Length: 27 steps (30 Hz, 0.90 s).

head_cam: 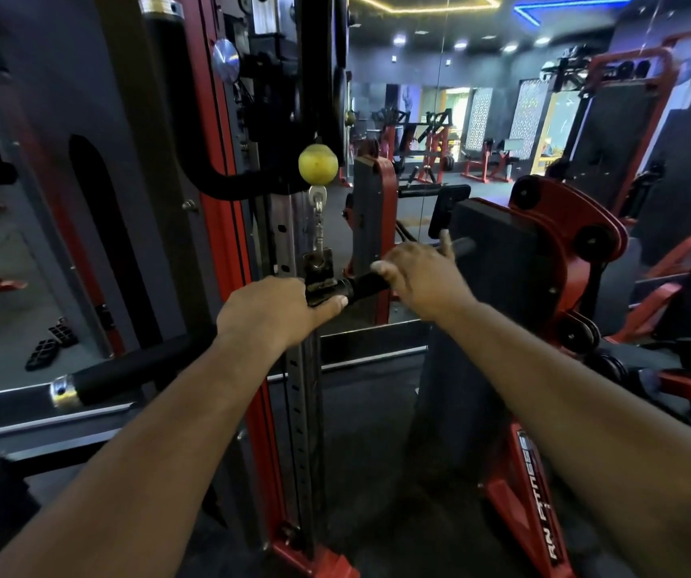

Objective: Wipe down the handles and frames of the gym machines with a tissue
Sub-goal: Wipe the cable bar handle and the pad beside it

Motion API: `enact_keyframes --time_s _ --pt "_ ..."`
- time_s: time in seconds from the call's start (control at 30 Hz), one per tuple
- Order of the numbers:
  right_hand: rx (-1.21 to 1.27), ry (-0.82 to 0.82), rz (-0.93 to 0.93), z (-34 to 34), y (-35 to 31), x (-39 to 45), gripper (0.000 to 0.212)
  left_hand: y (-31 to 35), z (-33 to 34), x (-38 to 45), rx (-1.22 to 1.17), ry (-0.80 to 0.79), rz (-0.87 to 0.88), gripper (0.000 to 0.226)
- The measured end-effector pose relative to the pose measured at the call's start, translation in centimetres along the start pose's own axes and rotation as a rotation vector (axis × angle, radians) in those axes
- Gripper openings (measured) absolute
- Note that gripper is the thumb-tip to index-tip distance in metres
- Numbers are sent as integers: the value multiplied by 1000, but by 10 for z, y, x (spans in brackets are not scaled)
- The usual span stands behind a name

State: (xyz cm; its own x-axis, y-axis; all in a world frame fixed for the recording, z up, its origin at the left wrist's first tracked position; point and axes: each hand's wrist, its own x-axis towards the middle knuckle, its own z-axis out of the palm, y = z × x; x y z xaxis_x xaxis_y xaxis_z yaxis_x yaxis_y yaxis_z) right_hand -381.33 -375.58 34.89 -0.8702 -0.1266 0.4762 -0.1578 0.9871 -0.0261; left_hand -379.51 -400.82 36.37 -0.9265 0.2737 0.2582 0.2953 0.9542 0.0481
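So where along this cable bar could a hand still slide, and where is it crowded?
Free: the black grip between the left hand and right hand, and the bar end past the right hand. Crowded: the centre clamp, where the left thumb sits under the carabiner and yellow ball.

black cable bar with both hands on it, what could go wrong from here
1. No tissue shows in either hand, so the black cable bar may only get rubbed bare-handed.
2. The left hand grips at the metal swivel bracket under the clip; a finger could get pinched if the bar turns.
3. The right hand looks loosely set on the bar, so it might slip.
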Motion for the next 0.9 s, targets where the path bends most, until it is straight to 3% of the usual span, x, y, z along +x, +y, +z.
enact_keyframes --time_s 0.1,0.2,0.3,0.4,0.47,0.63,0.7,0.77,0.9 --pt "83 5 -210 13 -37 -18 74 1 3 3 2 9 -5 66" --pt "-50 20 -253 11 -27 -17 80 0 4 3 -16 3 -6 67" --pt "-201 -11 -57 1 22 -7 88 -1 2 2 -23 -19 0 70" --pt "-125 35 176 -8 57 -2 82 2 0 1 -26 -22 11 70" --pt "-38 46 198 -2 50 -1 73 5 0 1 -22 -16 9 69" --pt "183 106 -70 25 -5 -23 65 3 2 7 17 -5 1 75" --pt "129 133 -166 25 1 -28 49 0 2 7 20 -13 0 75" --pt "6 155 -194 19 20 -25 48 0 2 6 21 -19 7 74" --pt "-19 215 104 8 81 -13 42 6 -2 2 16 -32 6 70"
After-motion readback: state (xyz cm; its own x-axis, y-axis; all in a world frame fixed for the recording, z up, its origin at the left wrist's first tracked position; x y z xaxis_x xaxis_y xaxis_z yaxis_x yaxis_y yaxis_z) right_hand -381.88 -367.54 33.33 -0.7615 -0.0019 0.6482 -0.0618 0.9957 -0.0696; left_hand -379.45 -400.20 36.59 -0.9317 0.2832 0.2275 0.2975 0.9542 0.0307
